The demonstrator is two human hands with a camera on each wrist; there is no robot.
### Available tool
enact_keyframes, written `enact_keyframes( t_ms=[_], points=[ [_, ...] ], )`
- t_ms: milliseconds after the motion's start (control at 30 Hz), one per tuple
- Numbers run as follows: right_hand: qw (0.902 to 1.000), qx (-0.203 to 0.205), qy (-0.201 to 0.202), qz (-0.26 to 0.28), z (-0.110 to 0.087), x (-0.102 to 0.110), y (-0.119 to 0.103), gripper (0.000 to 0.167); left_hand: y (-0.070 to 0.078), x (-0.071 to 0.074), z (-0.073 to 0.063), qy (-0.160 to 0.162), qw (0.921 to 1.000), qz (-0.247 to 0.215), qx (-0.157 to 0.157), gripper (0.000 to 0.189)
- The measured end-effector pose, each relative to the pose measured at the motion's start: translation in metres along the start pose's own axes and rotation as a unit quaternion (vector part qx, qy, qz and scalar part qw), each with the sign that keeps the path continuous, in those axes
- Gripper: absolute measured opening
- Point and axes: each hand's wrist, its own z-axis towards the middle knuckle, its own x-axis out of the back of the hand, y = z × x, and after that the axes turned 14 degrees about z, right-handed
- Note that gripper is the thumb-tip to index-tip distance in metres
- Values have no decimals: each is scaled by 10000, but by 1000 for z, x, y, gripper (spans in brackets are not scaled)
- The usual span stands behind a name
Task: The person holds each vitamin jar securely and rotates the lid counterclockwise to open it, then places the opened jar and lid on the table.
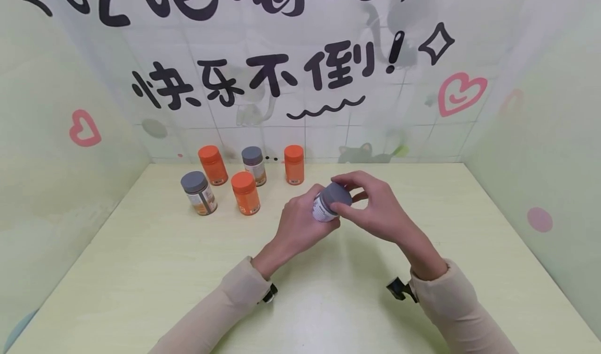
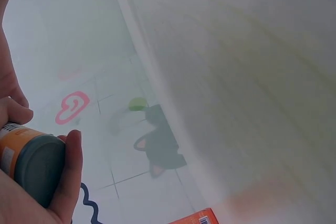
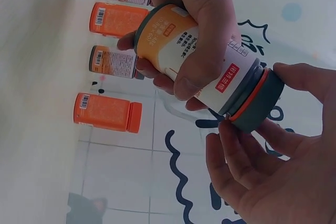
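Observation:
A supplement bottle with a white and orange label is tilted above the table, gripped around its body by the left hand. The right hand pinches its dark grey cap between thumb and fingers. In the right wrist view, the cap sits slightly askew on the bottle, and an orange ring shows between them. The bottle's dark base faces the left wrist camera, and the left fingers wrap round it.
Behind and left stand three orange bottles and two grey-capped bottles, all upright on the pale table. A printed back wall rises at the table's far edge, with side walls left and right.

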Motion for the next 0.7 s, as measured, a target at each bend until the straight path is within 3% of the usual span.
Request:
enact_keyframes(
  t_ms=[200, 333, 500, 700],
  points=[
    [9988, 351, -338, 71, 0, 1, 0, 52, -1, 0, -1, 48, 10000, 23, 40, 37],
    [9987, 350, -344, 122, 1, 1, 0, 57, -1, 0, 0, 88, 9999, 29, 52, 36],
    [9995, -245, 1, 197, 2, -1, -1, 61, -1, 1, 0, 51, 10000, 25, 43, 36],
    [9938, -1011, 458, -4, 2, -3, 2, 52, 1, 1, 0, 23, 10000, 1, -26, 37]
  ],
)
